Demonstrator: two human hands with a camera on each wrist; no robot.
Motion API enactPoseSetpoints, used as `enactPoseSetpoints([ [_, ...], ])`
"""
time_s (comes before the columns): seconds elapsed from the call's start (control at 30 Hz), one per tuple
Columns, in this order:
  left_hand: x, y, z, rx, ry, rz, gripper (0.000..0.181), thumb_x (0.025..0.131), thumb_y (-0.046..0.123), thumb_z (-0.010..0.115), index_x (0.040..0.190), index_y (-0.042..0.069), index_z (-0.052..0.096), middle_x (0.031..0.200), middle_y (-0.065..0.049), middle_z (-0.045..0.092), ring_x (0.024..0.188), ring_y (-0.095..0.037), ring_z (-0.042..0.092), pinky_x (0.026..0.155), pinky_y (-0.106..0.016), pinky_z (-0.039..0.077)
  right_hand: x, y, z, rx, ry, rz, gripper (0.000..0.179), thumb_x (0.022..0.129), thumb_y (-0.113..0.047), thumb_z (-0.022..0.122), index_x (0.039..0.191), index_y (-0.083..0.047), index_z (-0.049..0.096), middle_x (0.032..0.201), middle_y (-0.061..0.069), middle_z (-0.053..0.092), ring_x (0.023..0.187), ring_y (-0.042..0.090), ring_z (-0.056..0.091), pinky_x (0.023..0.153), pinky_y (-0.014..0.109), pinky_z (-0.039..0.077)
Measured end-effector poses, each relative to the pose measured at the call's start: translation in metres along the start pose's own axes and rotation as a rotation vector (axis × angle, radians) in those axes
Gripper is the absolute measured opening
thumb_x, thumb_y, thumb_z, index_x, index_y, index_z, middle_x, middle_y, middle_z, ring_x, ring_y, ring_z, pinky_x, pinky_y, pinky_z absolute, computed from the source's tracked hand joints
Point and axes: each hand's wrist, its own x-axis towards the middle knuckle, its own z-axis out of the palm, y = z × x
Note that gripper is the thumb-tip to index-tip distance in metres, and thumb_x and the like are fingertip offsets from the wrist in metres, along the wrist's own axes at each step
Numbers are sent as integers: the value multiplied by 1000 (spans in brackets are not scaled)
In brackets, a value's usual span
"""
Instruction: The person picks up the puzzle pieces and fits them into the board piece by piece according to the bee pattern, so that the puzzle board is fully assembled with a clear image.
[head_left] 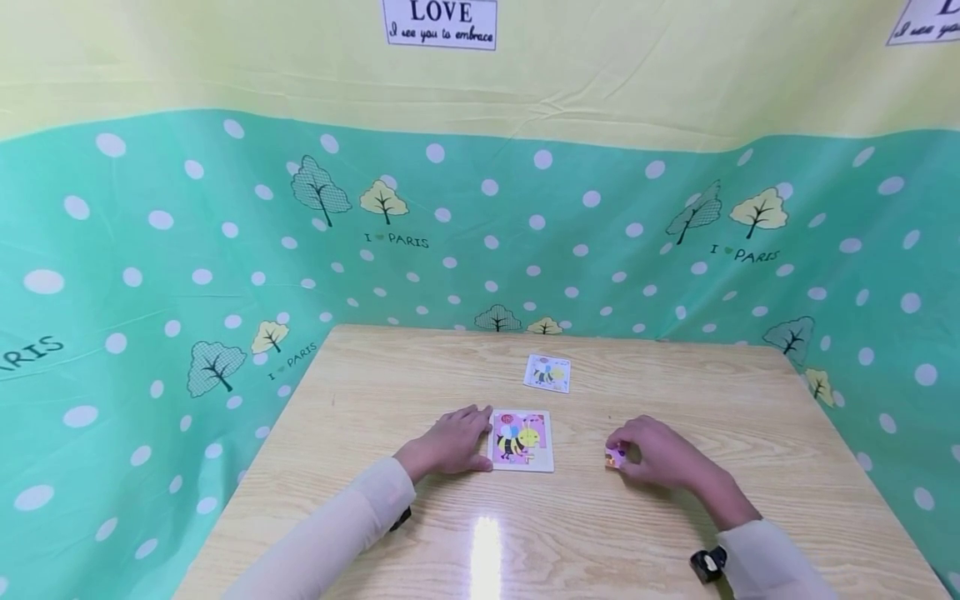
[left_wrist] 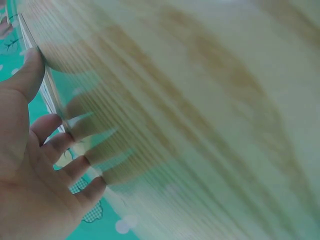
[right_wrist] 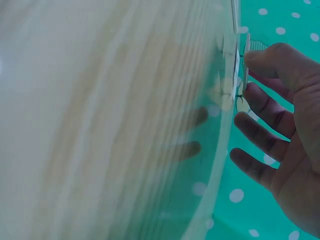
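A square bee puzzle board [head_left: 550, 446] with a white rim lies flat on the table, showing a yellow and black bee on pink. My left hand [head_left: 452, 442] rests at its left side, thumb at the near corner and fingers toward the far corner. Off to the right of the board, my right hand [head_left: 663, 454] pinches a small pink and orange puzzle piece [head_left: 615, 457] between thumb and fingers. The right wrist view shows that piece edge-on as a thin slab [right_wrist: 246, 62], the other fingers spread loosely below it.
A smaller card [head_left: 547, 373] with a matching bee picture lies beyond the board. The wooden table [head_left: 405, 367] runs back to a green dotted curtain [head_left: 450, 275], which also hangs along both sides. A light reflection shines on the table's near part.
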Motion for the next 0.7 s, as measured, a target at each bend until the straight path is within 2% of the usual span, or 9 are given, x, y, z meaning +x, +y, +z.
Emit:
enactPoseSetpoints([
  [0.37,0,0,-1,-4,2,-1,80,90,59,68,150,13,46,167,-10,32,153,-33,33,120,-58,36,24,-20,4,48,-31,-9,26,83,-24,81,108,-22,77,96,-15,68,94,8,59,85,35,55],
  [0.7,-1,1,-2,-8,4,3,83,90,60,68,153,11,44,166,-10,33,153,-34,33,120,-58,36,47,-42,15,63,-95,-36,27,83,-24,81,110,-24,77,101,-15,70,95,5,57,86,31,54],
])
